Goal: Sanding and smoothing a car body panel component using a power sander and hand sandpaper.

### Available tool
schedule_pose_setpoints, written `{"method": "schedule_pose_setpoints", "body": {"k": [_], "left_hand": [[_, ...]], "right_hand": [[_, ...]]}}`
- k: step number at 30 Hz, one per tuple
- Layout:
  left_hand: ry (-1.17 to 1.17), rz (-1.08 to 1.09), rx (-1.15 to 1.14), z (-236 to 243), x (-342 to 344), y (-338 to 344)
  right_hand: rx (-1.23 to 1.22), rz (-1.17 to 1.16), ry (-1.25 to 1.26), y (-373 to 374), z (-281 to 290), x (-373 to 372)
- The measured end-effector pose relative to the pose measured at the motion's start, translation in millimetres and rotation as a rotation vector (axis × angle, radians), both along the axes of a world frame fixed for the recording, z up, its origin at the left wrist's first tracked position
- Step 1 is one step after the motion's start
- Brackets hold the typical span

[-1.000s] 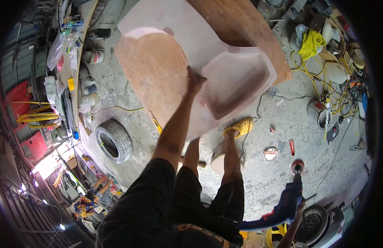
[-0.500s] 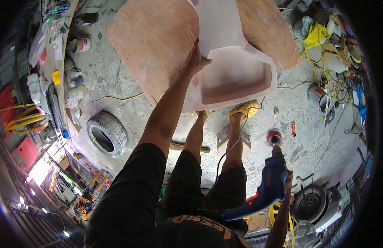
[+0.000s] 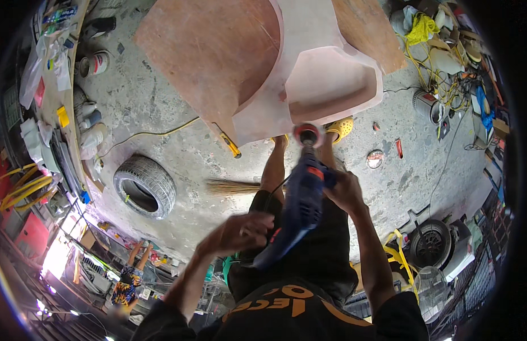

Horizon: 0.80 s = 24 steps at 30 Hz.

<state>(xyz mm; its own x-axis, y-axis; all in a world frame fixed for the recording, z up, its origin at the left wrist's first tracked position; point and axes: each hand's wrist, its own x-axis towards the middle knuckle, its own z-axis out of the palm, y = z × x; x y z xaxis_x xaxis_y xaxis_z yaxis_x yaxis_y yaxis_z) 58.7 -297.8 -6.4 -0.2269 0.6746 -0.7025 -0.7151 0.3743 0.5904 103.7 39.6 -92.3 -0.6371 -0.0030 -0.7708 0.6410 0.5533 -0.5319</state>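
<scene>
My right hand (image 3: 346, 190) grips the dark blue power drill (image 3: 306, 199) by its front grip, with a red round pad (image 3: 308, 134) on its tip. My left hand (image 3: 243, 232) is beside the drill's rear, fingers partly bent and blurred; I cannot tell whether they hold it. Beyond the pad lies a pale pinkish moulded panel (image 3: 306, 34) with a recessed tray shape (image 3: 326, 77), on brown boards (image 3: 189, 51). A yellow-handled tool (image 3: 231, 146) lies at the boards' near edge.
A tyre (image 3: 121, 182), straw broom (image 3: 229, 186) and red-handled item (image 3: 399, 149) lie on the floor. Cluttered shelving (image 3: 59, 74) lines the left; cables (image 3: 457, 105), cans (image 3: 428, 105) and a wheel (image 3: 428, 244) are right. Another person (image 3: 127, 284) is at lower left.
My left hand has left the panel and come back beside the drill. My right hand has raised the drill from the lower right to in front of me, pad pointing toward the panel.
</scene>
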Motion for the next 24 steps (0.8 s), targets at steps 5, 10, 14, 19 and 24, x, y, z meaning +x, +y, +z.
{"method": "schedule_pose_setpoints", "body": {"k": [5, 10, 14, 19, 24], "left_hand": [[-0.066, 0.061, -0.300, 51, 22, 9], [-0.156, 0.368, -0.555, 44, -1, 31], [-0.011, 0.330, -0.622, 29, -11, 54], [0.009, 0.389, -0.616, 25, -23, 78], [-0.029, 0.402, -0.635, 17, -30, 102]], "right_hand": [[0.009, 0.211, 0.174, -58, -17, -43], [0.055, 0.373, 0.163, -72, -36, -77], [0.065, 0.372, 0.320, -62, -55, -87], [-0.037, 0.351, -0.047, -48, -58, -117], [-0.074, 0.339, 0.056, -27, -85, -114]]}}
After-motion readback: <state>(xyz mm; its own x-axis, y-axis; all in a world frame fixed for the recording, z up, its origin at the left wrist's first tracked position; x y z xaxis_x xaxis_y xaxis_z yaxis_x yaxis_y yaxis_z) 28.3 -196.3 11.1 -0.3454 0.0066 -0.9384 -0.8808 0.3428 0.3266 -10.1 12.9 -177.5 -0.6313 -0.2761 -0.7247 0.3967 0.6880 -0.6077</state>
